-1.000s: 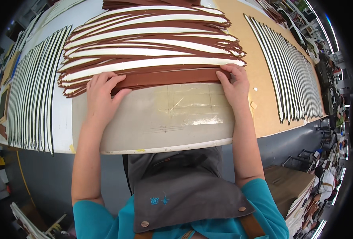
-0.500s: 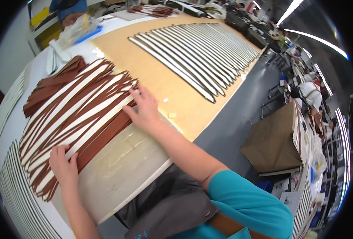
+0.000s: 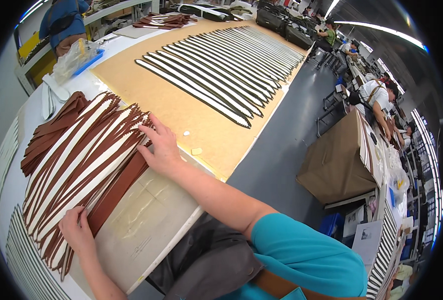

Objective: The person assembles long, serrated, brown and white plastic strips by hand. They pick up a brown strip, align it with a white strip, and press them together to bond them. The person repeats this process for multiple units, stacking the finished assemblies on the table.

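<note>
Long brown strips with white faces and tapered ends lie overlapped in a fanned layer (image 3: 76, 165) on the table's left part. My right hand (image 3: 162, 152) is at the far ends of the nearest strips, with thumb and fingers around an end. At the near end of the same layer, my left hand (image 3: 77, 232) has its fingers bent over the edge of a strip. Under and beside this edge runs a stack of plain brown strips (image 3: 112, 196), partly hidden. Another bundle of brown strips (image 3: 56, 132) lies behind the fan.
White strips with dark edges (image 3: 206, 75) lie in a row on the tan board (image 3: 181, 127); more lie at the lower left (image 3: 26, 255). A translucent sheet (image 3: 151, 220) covers the near tabletop. A blue tray (image 3: 89, 62) with plastic bags stands behind. Other people work around.
The view has shifted, so the board and strips appear further left. Both hands stay at the two ends of the fanned layer, and its near strips are spread a little differently.
</note>
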The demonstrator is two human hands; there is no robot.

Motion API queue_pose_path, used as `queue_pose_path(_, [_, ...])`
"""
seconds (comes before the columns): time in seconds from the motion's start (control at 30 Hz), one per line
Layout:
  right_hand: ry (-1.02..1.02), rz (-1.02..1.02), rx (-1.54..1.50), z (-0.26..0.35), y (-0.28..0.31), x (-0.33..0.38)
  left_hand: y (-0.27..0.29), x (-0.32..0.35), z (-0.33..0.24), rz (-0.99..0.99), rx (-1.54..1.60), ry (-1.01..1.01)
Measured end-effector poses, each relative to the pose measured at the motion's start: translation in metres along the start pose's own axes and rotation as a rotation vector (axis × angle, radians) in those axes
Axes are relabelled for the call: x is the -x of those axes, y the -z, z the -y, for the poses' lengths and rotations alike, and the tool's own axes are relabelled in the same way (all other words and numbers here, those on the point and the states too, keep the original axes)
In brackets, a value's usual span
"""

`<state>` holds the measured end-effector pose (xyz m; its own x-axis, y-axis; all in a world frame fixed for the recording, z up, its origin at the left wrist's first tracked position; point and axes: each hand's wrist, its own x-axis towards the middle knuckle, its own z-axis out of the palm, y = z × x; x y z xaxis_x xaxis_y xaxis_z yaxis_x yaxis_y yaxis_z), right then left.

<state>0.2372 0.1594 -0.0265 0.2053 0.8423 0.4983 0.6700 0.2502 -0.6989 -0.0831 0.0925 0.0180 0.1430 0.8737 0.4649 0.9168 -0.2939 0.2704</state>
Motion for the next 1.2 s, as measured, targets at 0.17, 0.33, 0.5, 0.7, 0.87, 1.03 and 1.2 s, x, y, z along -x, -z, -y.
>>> queue_pose_path(0.17, [0.032, -0.031, -0.022, 0.005, 0.006, -0.001, 0.025, -0.004, -0.006, -0.097, -0.090, -0.109])
queue_pose_path(0.33, [0.124, -0.144, -0.076, 0.014, 0.018, -0.002, 0.066, 0.000, -0.022, -0.121, -0.135, -0.150])
queue_pose_path(0.5, [0.294, -0.090, -0.191, 0.033, 0.049, -0.001, 0.127, 0.038, -0.014, -0.117, -0.101, -0.065])
queue_pose_path(0.7, [-0.061, 0.555, -0.301, 0.048, 0.111, 0.031, 0.168, 0.043, -0.056, 0.507, -0.014, 0.254])
queue_pose_path(0.87, [0.050, 0.675, -0.101, 0.040, 0.101, 0.050, 0.134, 0.068, -0.036, 0.673, 0.110, 0.387])
queue_pose_path(1.03, [0.089, 0.583, 0.030, 0.032, 0.090, 0.068, 0.071, 0.101, 0.024, 0.491, 0.271, 0.383])
queue_pose_path(1.2, [0.261, 0.424, 0.004, 0.023, 0.080, 0.078, 0.064, 0.100, 0.025, 0.498, 0.262, 0.383])
